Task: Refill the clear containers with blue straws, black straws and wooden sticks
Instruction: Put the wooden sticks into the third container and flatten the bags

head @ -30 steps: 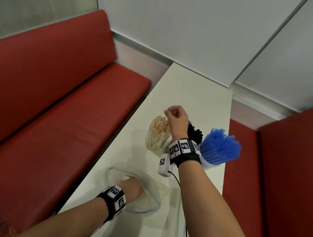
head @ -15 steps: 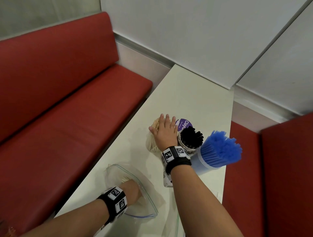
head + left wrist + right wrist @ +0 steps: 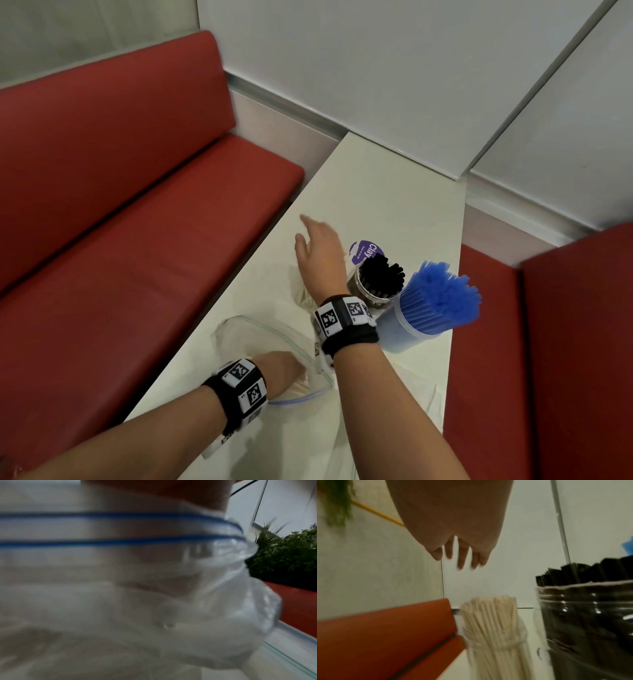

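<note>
Both hands near the table (image 3: 394, 192) edge: right hand (image 3: 320, 253) spread.

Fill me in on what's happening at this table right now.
A person is restocking stick and straw containers on a white table. Their left hand is reaching inside an open zip bag; its grip is hidden. Their right hand hovers open above the container of wooden sticks, touching nothing. Beside it stand a jar of black straws and a tub of blue straws, both full.
</note>
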`<action>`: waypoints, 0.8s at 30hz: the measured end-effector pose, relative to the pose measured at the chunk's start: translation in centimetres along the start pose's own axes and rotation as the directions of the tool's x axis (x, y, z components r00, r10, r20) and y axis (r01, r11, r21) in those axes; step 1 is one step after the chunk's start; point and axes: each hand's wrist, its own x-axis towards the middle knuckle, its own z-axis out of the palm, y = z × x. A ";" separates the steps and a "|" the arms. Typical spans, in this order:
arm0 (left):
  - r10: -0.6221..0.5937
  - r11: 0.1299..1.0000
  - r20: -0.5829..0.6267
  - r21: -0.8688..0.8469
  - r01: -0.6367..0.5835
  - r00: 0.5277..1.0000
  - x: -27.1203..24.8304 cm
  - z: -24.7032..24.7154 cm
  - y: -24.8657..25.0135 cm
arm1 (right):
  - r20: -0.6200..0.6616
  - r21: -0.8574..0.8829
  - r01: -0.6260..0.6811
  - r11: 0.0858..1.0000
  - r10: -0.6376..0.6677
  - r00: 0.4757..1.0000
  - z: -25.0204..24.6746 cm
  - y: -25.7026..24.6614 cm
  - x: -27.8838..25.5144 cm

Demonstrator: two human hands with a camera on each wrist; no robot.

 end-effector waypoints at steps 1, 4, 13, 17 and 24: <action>0.006 1.000 -0.021 -0.003 -0.006 1.000 0.1 0.0 -0.1 | 0.065 0.129 -0.024 0.991 0.016 0.998 -0.4 -1.1 -0.7; 0.031 0.995 -0.083 -0.094 -0.039 0.996 0.0 0.5 -0.4 | 0.542 0.368 -0.304 0.879 0.063 0.838 -1.0 -3.0 -3.8; 0.098 0.991 -0.070 -0.082 -0.103 0.993 -1.6 1.6 -2.3 | 0.798 -0.295 -0.209 0.932 0.361 0.483 -0.5 -0.1 -12.2; 0.135 0.980 -0.131 -0.130 -0.152 0.982 -2.6 1.2 -3.0 | 0.797 -0.330 -0.244 0.912 0.408 0.445 -1.3 1.8 -14.7; 0.181 0.953 -0.277 -0.189 -0.239 0.943 -2.8 2.0 -3.9 | 0.670 -0.345 -0.365 0.865 0.499 0.550 -1.6 2.2 -16.4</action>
